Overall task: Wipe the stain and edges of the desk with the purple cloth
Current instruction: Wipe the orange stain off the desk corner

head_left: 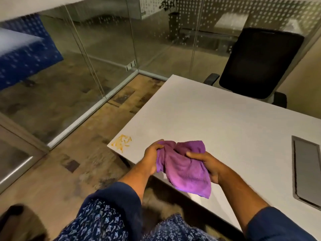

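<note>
A purple cloth hangs bunched between both hands above the near edge of the white desk. My left hand grips its left side, and my right hand grips its right side. One corner of the cloth droops down toward the desk edge. An orange scribbled stain marks the desk's near left corner, a short way left of my left hand. The cloth does not touch the stain.
A black office chair stands behind the desk's far side. A grey cable hatch is set into the desk at right. Glass partition walls run along the left and back. Patterned carpet lies left of the desk.
</note>
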{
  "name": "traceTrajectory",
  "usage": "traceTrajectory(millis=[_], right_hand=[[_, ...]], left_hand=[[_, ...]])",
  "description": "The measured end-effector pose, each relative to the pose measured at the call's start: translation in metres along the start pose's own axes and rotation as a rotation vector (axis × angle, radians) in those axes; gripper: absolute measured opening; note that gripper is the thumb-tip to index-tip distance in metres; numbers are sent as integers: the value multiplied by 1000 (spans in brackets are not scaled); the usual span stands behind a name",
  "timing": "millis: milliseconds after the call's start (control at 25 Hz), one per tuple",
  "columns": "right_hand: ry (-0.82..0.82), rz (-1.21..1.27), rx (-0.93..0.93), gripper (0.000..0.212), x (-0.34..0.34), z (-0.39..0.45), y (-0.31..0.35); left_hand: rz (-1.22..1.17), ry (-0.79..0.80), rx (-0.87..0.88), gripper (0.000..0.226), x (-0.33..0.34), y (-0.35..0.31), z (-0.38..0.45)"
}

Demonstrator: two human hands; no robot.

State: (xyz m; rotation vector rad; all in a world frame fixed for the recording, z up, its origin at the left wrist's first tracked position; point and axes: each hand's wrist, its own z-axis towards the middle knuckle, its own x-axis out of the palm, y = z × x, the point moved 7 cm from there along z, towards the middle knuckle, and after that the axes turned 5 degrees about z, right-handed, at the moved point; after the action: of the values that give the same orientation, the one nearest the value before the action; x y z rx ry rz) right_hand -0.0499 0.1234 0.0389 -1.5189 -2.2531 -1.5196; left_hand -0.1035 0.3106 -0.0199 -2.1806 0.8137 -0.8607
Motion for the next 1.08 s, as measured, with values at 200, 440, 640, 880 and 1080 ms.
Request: traceTrajectory(millis=[200, 440, 640, 880, 1080], right_hand=[[-111, 174, 43, 42, 36, 29, -18], [-65, 331, -9, 53, 79, 66, -20], [-80, 388, 5, 52, 89, 103, -8], [-127, 432, 24, 50, 78, 161, -5], [-206, 353, -39, 65, 66, 203, -3]], left_hand=[[210, -106, 12, 56, -73, -25, -2], [324, -291, 57, 38, -131, -30, -3], [332, -252, -50, 15, -136, -30, 8], [509, -281, -18, 11, -154, -54, 32], [670, -396, 128, 16, -175, -90, 51]])
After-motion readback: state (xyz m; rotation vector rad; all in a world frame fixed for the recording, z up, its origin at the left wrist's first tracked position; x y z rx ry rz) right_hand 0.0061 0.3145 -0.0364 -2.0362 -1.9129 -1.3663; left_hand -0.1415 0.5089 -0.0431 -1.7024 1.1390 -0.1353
